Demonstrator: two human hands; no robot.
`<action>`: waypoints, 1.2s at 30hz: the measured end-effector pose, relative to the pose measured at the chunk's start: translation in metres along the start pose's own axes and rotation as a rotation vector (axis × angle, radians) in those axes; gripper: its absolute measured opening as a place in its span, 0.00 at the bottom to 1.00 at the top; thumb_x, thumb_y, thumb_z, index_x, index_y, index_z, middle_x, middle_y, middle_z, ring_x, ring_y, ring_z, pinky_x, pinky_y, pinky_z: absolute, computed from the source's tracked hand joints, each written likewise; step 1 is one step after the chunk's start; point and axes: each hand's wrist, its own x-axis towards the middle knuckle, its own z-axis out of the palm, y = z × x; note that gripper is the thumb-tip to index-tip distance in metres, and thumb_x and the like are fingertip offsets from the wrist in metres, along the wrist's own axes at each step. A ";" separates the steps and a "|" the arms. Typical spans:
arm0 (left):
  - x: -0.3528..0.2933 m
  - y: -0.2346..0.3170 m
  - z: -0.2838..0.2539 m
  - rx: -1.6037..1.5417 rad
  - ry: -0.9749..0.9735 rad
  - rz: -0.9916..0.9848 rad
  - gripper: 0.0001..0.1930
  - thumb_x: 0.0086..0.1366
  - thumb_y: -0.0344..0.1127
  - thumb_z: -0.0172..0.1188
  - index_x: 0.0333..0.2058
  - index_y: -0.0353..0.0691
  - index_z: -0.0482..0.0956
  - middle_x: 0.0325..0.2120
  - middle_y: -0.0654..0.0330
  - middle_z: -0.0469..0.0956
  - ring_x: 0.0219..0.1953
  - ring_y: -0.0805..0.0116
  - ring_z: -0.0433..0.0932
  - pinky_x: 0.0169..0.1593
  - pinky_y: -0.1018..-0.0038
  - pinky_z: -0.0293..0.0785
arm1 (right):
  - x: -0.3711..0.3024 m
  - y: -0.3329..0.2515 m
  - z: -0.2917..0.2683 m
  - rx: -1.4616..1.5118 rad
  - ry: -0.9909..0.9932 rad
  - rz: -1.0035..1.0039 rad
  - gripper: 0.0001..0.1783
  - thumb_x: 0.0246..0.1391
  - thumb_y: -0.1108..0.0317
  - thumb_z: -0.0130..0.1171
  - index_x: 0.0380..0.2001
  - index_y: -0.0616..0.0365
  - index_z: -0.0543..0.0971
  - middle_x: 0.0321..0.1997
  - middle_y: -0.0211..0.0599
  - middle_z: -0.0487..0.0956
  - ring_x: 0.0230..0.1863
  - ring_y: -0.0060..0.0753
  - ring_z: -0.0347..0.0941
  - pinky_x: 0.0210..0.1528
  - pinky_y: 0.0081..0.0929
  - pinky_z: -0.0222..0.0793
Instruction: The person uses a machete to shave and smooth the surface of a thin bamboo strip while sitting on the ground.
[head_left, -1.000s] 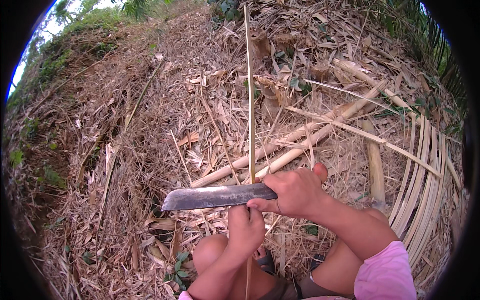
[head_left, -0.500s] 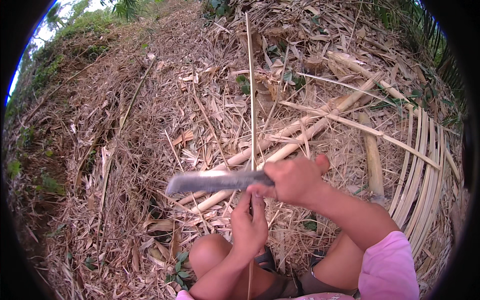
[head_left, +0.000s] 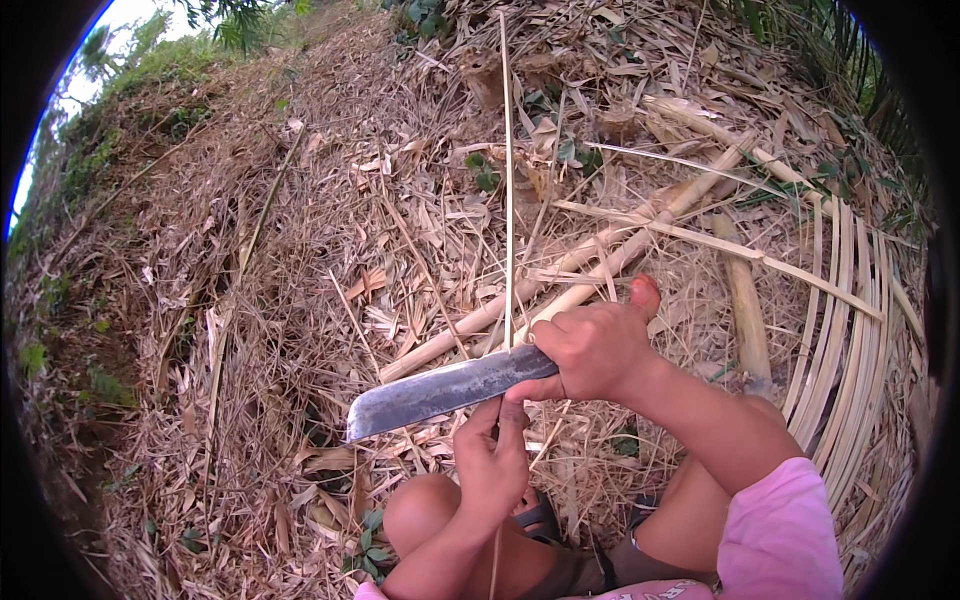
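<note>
My right hand (head_left: pixel 598 350) is wrapped round the handle of a machete (head_left: pixel 430 398), whose reddish handle end pokes out beyond the fist. Its broad dark blade points left, tip tilted a little toward me, and lies across a long thin bamboo strip (head_left: pixel 509 200). Just on the near side of the blade, my left hand (head_left: pixel 492 460) pinches the strip between thumb and fingers. Away from me the strip runs far out over the ground; its near end passes down between my legs. My right thumb, along the blade's near edge, meets my left fingertips.
Split pale bamboo strips (head_left: pixel 850 340) lie in a curved bundle at the right. Cut bamboo poles (head_left: pixel 690 200) cross beyond my hands, with a shorter piece (head_left: pixel 742 300) nearer the bundle. Dry leaves and shavings (head_left: pixel 260 330) cover the ground. Stumps (head_left: pixel 483 78) stand at the far side.
The blurred, nearly level blade is now sharp to see, its tip swung toward me. My left hand keeps its pinch on the strip, and the view has shifted slightly.
</note>
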 end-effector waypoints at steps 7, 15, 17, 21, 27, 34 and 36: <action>-0.025 0.016 -0.004 -0.083 -0.125 -0.102 0.17 0.75 0.39 0.47 0.55 0.34 0.73 0.16 0.74 0.63 0.15 0.87 0.56 0.18 0.84 0.49 | 0.018 0.049 -0.025 -0.015 -0.074 0.348 0.39 0.53 0.26 0.47 0.21 0.55 0.78 0.15 0.42 0.77 0.20 0.46 0.78 0.23 0.43 0.74; -0.037 0.029 -0.018 -0.163 -0.140 -0.259 0.16 0.73 0.37 0.51 0.54 0.37 0.76 0.19 0.72 0.66 0.21 0.86 0.61 0.24 0.85 0.56 | 0.020 0.046 -0.018 -0.025 -0.023 0.318 0.39 0.55 0.26 0.44 0.20 0.54 0.76 0.17 0.39 0.77 0.19 0.46 0.76 0.23 0.39 0.72; -0.043 0.028 -0.017 -0.122 -0.178 -0.209 0.16 0.74 0.36 0.48 0.54 0.33 0.74 0.15 0.73 0.62 0.16 0.86 0.57 0.20 0.84 0.51 | 0.020 0.076 -0.028 -0.098 0.024 0.315 0.39 0.55 0.26 0.44 0.20 0.54 0.77 0.17 0.39 0.77 0.19 0.45 0.76 0.23 0.39 0.72; -0.051 0.017 -0.022 -0.113 -0.188 -0.223 0.16 0.74 0.35 0.48 0.53 0.32 0.73 0.14 0.73 0.62 0.14 0.86 0.56 0.18 0.84 0.48 | 0.025 0.085 -0.032 -0.106 -0.109 0.381 0.39 0.55 0.26 0.43 0.21 0.53 0.79 0.16 0.40 0.76 0.21 0.46 0.77 0.27 0.44 0.73; -0.072 0.019 -0.025 -0.009 -0.245 -0.298 0.16 0.74 0.36 0.47 0.53 0.33 0.73 0.16 0.70 0.63 0.15 0.84 0.58 0.19 0.84 0.52 | 0.021 0.120 -0.055 -0.018 -0.145 0.592 0.45 0.56 0.23 0.36 0.25 0.56 0.80 0.22 0.45 0.79 0.27 0.50 0.79 0.34 0.44 0.75; -0.085 0.012 -0.031 0.018 -0.293 -0.159 0.11 0.72 0.35 0.53 0.43 0.37 0.81 0.20 0.72 0.70 0.21 0.83 0.63 0.25 0.82 0.59 | 0.010 0.146 -0.063 -0.165 -0.043 0.755 0.46 0.55 0.21 0.32 0.22 0.56 0.77 0.26 0.47 0.79 0.34 0.50 0.79 0.39 0.47 0.74; -0.089 0.018 -0.034 0.031 -0.343 -0.188 0.11 0.72 0.35 0.53 0.45 0.36 0.81 0.21 0.71 0.70 0.23 0.82 0.65 0.26 0.81 0.61 | 0.004 0.158 -0.071 -0.135 -0.114 0.831 0.47 0.55 0.21 0.31 0.23 0.56 0.78 0.26 0.48 0.79 0.36 0.51 0.78 0.41 0.47 0.73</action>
